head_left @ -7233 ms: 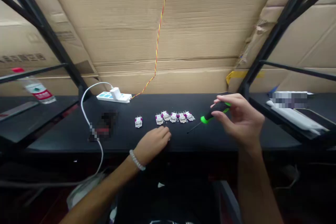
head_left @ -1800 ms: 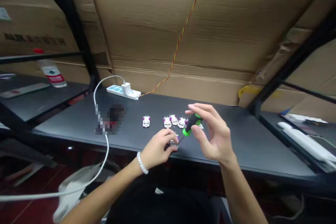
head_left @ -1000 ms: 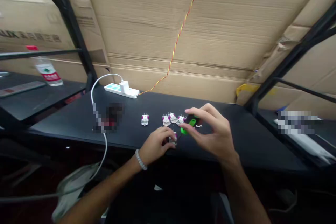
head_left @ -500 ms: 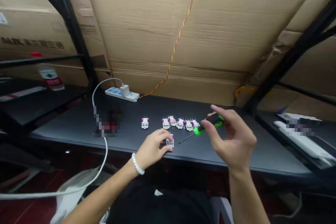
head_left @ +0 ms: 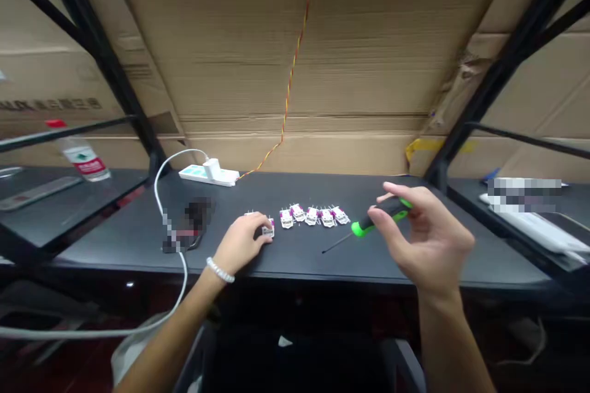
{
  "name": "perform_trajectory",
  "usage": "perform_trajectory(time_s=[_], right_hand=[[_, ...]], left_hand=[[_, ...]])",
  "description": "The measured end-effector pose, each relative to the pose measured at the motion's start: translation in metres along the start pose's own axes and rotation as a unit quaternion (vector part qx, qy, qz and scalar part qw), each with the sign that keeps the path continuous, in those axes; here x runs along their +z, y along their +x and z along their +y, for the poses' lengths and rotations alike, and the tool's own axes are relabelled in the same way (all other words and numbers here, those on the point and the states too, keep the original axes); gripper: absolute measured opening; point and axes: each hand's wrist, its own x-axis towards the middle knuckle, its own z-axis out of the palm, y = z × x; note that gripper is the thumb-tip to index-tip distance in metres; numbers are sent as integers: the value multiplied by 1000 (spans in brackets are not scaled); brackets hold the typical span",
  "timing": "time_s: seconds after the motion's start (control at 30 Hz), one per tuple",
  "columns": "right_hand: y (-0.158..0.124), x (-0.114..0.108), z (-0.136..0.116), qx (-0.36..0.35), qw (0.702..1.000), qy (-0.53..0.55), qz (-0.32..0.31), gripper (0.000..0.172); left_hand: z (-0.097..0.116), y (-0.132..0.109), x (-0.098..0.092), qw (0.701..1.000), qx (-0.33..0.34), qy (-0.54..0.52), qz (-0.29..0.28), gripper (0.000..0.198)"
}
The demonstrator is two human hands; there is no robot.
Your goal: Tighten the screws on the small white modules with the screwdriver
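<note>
Corrugated cardboard point(head_left: 322, 43) walls the back, ribbed and creased, and a twisted red-and-yellow wire point(head_left: 292, 73) hangs down it to the matte black table point(head_left: 322, 264). Your left hand point(head_left: 240, 241) lies palm-down there. Its fingers are curled close together and their tips pinch a small blocky part point(head_left: 268, 230), white with a magenta patch. The part sits on the table under your fingertips, mostly covered by them. Just past your knuckles something white peeks out, too hidden to name. A beaded bracelet point(head_left: 220, 270) rings that wrist.

Just right of those fingertips runs a row point(head_left: 313, 216) of five like parts with thin pins, too small to read in detail.

Your right hand point(head_left: 431, 245) is raised off the table. Thumb and forefinger pinch the screwdriver point(head_left: 364, 226) at its black grip, and the other fingers are loosely bent. The bright green collar sticks out left of your fingertips. From it the thin dark shaft slants down toward the table, its tip hard to make out against the black.

Far beyond your left fingers, a flat white strip point(head_left: 193, 173) carries a boxy plug, and a glossy white cable point(head_left: 157, 193) loops from it off the near edge. Left of your left hand, one thing is blurred out. A clear bottle point(head_left: 80, 156) with a red cap stands well to the left.
</note>
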Motion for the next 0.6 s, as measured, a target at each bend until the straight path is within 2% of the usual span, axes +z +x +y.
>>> perform_trajectory(time_s=[0.2, 0.3, 0.37, 0.43, 0.6], right_hand=[[1, -4, -2, 1, 1000, 5, 7, 42], [1, -4, -2, 4, 1000, 5, 7, 42], [1, -5, -2, 5, 1000, 4, 6, 42], [2, -5, -1, 2, 1000, 1, 1, 42], [3, -9, 0, 3, 1000, 0, -3, 43]], left_hand=[[-5, 17, -7, 997, -28, 68, -8, 17], [3, 26, -7, 998, 0, 64, -9, 15], [12, 34, -4, 997, 46, 64, -27, 18], [20, 44, 2, 993, 64, 86, -41, 22], [27, 55, 13, 985, 34, 134, -107, 21]])
